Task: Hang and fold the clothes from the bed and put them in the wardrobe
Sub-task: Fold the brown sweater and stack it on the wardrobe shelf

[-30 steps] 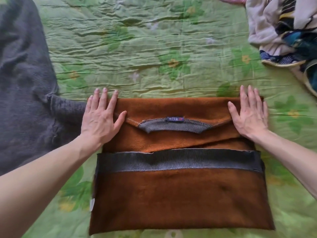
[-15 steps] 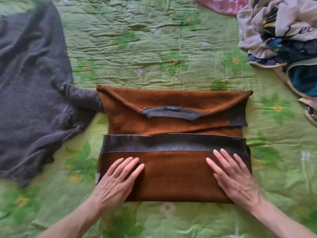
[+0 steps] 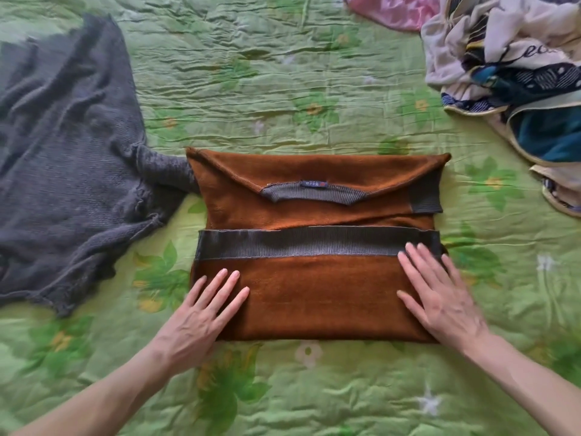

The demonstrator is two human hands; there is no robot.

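Note:
A brown sweater [image 3: 314, 297] with grey ribbed trim lies folded into a rectangle in the middle of the bed, its collar and label facing up. My left hand [image 3: 198, 319] rests flat on its near left corner, fingers spread. My right hand [image 3: 440, 294] lies flat on the near right part, fingertips reaching the grey hem band [image 3: 298, 242]. Neither hand grips anything.
A dark grey knitted garment [image 3: 63, 158] is spread at the left, one sleeve touching the sweater. A heap of mixed clothes [image 3: 515, 67] lies at the back right, with pink fabric [image 3: 390, 11] behind. The green flowered bedspread [image 3: 283, 73] covers the bed.
Both hands came from the sweater's far corners to its near part. Since half a second ago the left hand slid leftwards and the right hand rightwards, flat on the cloth.

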